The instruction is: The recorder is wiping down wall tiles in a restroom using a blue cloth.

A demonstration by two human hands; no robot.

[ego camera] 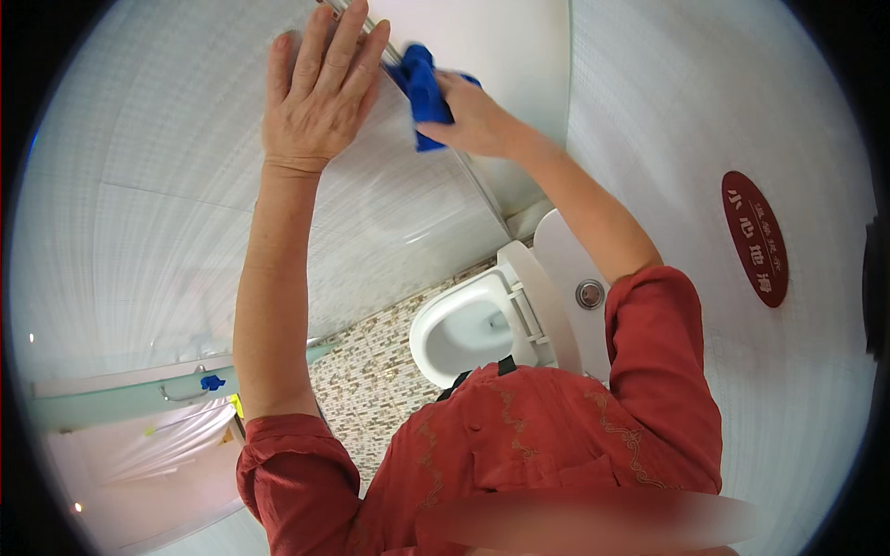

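Observation:
My left hand (321, 111) lies flat with its fingers spread against the pale wall panel (188, 132), near a narrow metal strip (480, 184). It holds nothing. A bunched blue cloth (427, 94) is in my right hand (480, 115), its thumb on the near side and the fingers behind. The cloth rests over the strip, where the panel meets a smooth white surface (507, 42). Folds of cloth hide part of that edge and most of my right fingertips.
Below my arms stands a white toilet (423, 340) with its lid raised; a round flush button (589, 295) sits on the tank. Mosaic tile (361, 389) covers the floor. A red oval sign (755, 240) with writing is on the right wall. Another blue cloth (212, 383) hangs at a glass door's handle (182, 398).

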